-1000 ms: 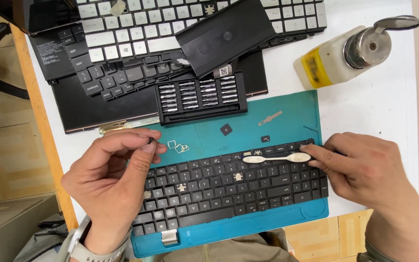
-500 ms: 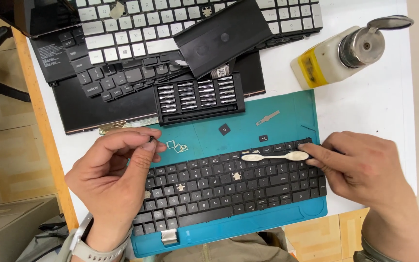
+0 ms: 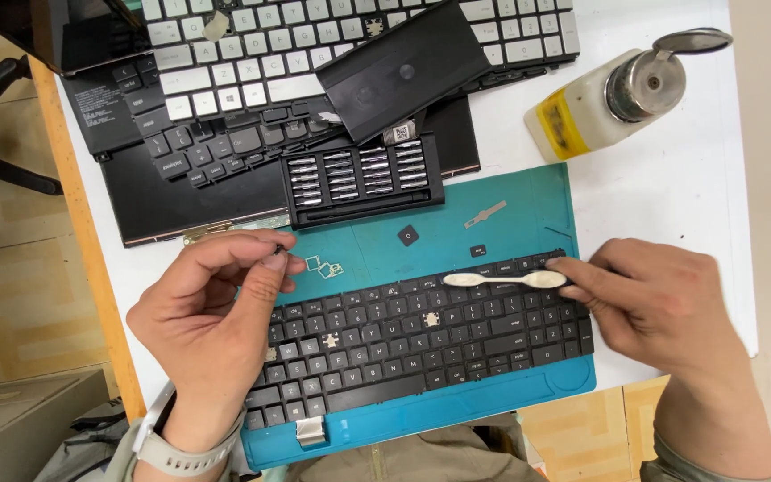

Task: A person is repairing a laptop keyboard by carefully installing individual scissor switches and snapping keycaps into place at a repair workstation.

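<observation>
Bit set: black tray of screwdriver bits (image 3: 363, 177), behind the mat.
Bottle: pale pump dispenser bottle (image 3: 613, 98) with metal top, far right.
Spare keyboards: white-keyed keyboard (image 3: 314, 45) overlapping a dark keyboard (image 3: 198, 147).
Bench: white bench (image 3: 671, 196), wooden edge.

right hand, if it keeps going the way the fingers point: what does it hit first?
The right hand points left along the black keyboard, fingertips at the end of the pale double-ended tool lying on the top rows. That tool comes first, likely already touched; contact is hard to confirm.
</observation>
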